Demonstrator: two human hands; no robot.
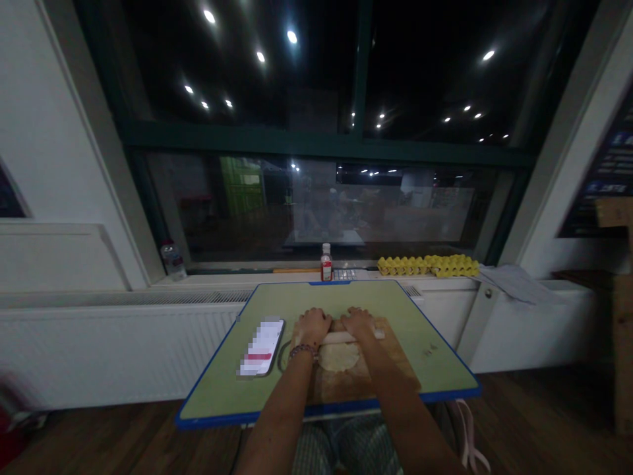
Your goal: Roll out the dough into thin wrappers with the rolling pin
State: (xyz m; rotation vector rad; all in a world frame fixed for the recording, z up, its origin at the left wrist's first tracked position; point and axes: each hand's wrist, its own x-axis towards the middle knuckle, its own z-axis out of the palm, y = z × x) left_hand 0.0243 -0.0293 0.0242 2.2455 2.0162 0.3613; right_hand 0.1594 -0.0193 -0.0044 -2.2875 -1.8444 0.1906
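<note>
Both of my hands lie on a pale wooden rolling pin (337, 338). My left hand (313, 326), with a beaded bracelet at its wrist, curls its fingers over the pin's left part. Towards the right end, my right hand (359, 322) is closed over the pin in the same way. Just on my side of the pin, between my wrists, a flat, roughly round sheet of dough (339, 357) rests on a wooden cutting board (393, 373). The palms hide parts of the pin.
The board lies on a small green table (217, 389) with a blue rim. Left of it is a phone (262, 348) with a lit screen. On the windowsill stand a red-labelled bottle (326, 262), yellow egg trays (428, 265), a clear bottle (173, 260) and a grey cloth (514, 284).
</note>
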